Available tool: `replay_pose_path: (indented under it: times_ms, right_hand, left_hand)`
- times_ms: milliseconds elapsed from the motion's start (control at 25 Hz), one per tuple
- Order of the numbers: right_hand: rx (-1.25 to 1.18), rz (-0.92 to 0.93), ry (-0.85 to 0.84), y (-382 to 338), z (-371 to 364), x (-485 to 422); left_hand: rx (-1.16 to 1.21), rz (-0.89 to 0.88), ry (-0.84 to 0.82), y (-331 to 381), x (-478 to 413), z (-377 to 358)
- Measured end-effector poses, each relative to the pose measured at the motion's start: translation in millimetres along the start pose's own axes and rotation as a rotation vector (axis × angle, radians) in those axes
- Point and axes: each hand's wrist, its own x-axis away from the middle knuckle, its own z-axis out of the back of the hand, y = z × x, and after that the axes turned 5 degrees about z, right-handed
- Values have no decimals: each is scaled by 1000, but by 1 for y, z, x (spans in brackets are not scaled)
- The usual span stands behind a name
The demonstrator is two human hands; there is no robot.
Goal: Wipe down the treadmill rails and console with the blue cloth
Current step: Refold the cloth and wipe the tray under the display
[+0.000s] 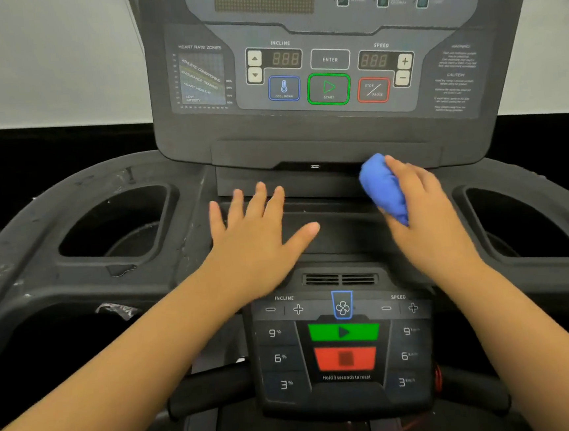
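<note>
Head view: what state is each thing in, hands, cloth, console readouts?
Crumpled blue cloth: bunched, gripped, at the black console ledge.
Right hand: curled round the cloth.
Left hand: fingers spread, holding nothing.
Incline readout: dim, unlit.
Speed readout: dim, unlit.

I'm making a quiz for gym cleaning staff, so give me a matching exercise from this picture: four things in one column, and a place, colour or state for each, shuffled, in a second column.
Column one:
1 blue cloth
2 left hand
3 START button
4 fan button

Column two:
A green outline
B open, fingers spread
C bunched in the right hand
D blue outline, on the lower panel

Pairs: 1-C, 2-B, 3-A, 4-D
</note>
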Motion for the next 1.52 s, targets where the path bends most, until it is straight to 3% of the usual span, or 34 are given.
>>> replay_pose_path:
  times_ms: [80, 200, 400, 480, 600, 760, 1040, 1200, 1520]
  right_hand:
    - [222, -28, -16, 25, 7, 8]
    - [369, -72, -99, 57, 12, 21]
    - [-12, -192, -421, 77, 23, 17]
    - [-15, -195, -450, 78, 26, 5]
    - [195, -31, -341, 75, 17, 10]
    - [120, 129, -349, 68, 1, 16]
    - [-70, 289, -727, 23, -35, -17]
    - [15, 330, -898, -4, -47, -36]
    - [25, 313, -931, -104, -111, -51]
  left_hand:
    - [-137, 22, 125, -17, 27, -15]
    - [-112, 119, 133, -40, 49, -31]
    - [-70, 285, 182, -81, 47, -37]
    - [-45, 261, 162, -87, 48, -38]
    - [17, 219, 134, -89, 66, -47]
    - [161, 191, 173, -93, 79, -60]
    - [246, 192, 225, -95, 85, -66]
    - [261, 219, 234, -100, 109, -72]
    - [21, 276, 328, -110, 126, -96]
